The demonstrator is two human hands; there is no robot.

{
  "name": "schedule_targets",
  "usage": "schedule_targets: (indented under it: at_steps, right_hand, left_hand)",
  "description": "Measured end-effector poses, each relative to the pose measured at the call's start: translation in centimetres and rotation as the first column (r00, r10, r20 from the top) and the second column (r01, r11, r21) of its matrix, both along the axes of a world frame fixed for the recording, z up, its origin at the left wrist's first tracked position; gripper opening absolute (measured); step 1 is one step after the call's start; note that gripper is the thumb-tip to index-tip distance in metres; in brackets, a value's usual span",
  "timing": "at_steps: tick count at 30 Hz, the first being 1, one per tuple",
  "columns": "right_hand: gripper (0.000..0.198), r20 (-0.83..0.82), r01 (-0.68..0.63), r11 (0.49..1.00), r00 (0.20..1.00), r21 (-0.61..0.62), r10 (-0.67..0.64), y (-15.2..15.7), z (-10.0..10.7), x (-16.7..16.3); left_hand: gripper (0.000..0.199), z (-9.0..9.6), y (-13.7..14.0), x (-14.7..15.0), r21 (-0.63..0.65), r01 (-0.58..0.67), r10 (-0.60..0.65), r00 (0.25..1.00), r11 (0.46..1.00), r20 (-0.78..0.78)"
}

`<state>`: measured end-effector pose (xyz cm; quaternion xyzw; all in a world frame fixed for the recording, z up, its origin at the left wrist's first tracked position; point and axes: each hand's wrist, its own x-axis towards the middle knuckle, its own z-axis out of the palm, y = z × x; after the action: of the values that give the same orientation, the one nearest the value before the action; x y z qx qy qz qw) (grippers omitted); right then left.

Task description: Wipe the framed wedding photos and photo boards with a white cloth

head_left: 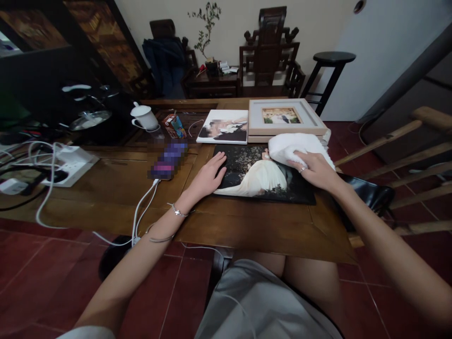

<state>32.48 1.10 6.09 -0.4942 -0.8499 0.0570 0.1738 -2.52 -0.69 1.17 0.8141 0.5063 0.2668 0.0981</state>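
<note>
White power strip [76,169] with a mess of cables over on the left of the frame, then a charging phone [167,160] left of center. The left forearm [141,263] comes up from the bottom left, pretty much straight, angled up and right across the front edge of the tabletop [219,221], silver bracelet [177,211] at the wrist. The left hand [207,176] is palm down and flattened out, fingers extended toward the upper right, thumb a bit apart, fingertips on the left edge of a dark photo panel [261,176]. It's not gripping anything, just touching. The panel lies flat in the middle of the frame, white dress printed on it. Behind it there's a smaller photo [223,128], then a pale framed picture [280,114]. The right hand [314,168] has its fingers curled into a bunched white cloth [294,143], pressed over the panel's upper right part. The right forearm [377,235] slants in from the lower right, also stretched out, near a wooden chair [406,162].
</note>
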Motion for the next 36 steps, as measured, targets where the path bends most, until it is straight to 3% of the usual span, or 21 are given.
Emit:
schedule_targets:
  at_steps: [4, 8, 12, 16, 22, 27, 32, 36]
  right_hand:
    - [0.03, -0.023, -0.014, 0.999, 1.0, -0.037, 0.013, -5.2, -0.4, 0.0]
    - [0.024, -0.084, -0.135, 0.99, 0.988, -0.05, 0.131, -10.7, -0.9, 0.3]
    - [0.02, -0.124, -0.23, 0.973, 0.966, 0.003, 0.228, -12.7, -1.5, 0.7]
    - [0.024, -0.067, -0.214, 0.976, 0.975, -0.042, 0.211, -10.5, -0.7, 0.3]
    - [0.037, 0.047, -0.134, 0.989, 0.989, -0.063, 0.137, -3.6, 1.1, -1.2]
    - [0.035, 0.017, -0.125, 0.99, 0.992, -0.058, 0.126, 1.1, 1.7, -1.6]
    - [0.035, -0.085, -0.109, 0.992, 0.991, -0.061, 0.103, 3.1, 1.7, -1.5]
    - [0.035, -0.034, -0.078, 0.996, 0.996, -0.044, 0.077, 2.4, 1.3, -1.8]
  left_hand:
    - [0.049, -0.1, 0.0, 0.0, 0.004, 0.001, -0.001, 1.0, 1.0, -0.004]
    - [0.051, 0.0, 0.0, 0.1, -0.002, 0.003, -0.003, 1.0, 1.0, -0.012]
    - [0.049, 0.0, 0.1, 0.1, -0.003, 0.0, 0.0, 1.0, 1.0, -0.005]
    - [0.048, 0.1, 0.1, -0.1, -0.007, 0.012, -0.012, 1.0, 1.0, -0.009]
    - [0.051, 0.2, 0.3, -0.4, -0.016, 0.041, -0.041, 0.999, 0.999, -0.003]
    - [0.052, 0.3, 0.3, -0.5, -0.022, 0.046, -0.046, 0.999, 0.999, -0.001]
    - [0.052, 0.5, 0.2, -0.5, -0.028, 0.044, -0.045, 0.999, 0.999, -0.016]
    - [0.052, 0.5, 0.2, -0.5, -0.032, 0.05, -0.051, 0.999, 0.998, -0.015]
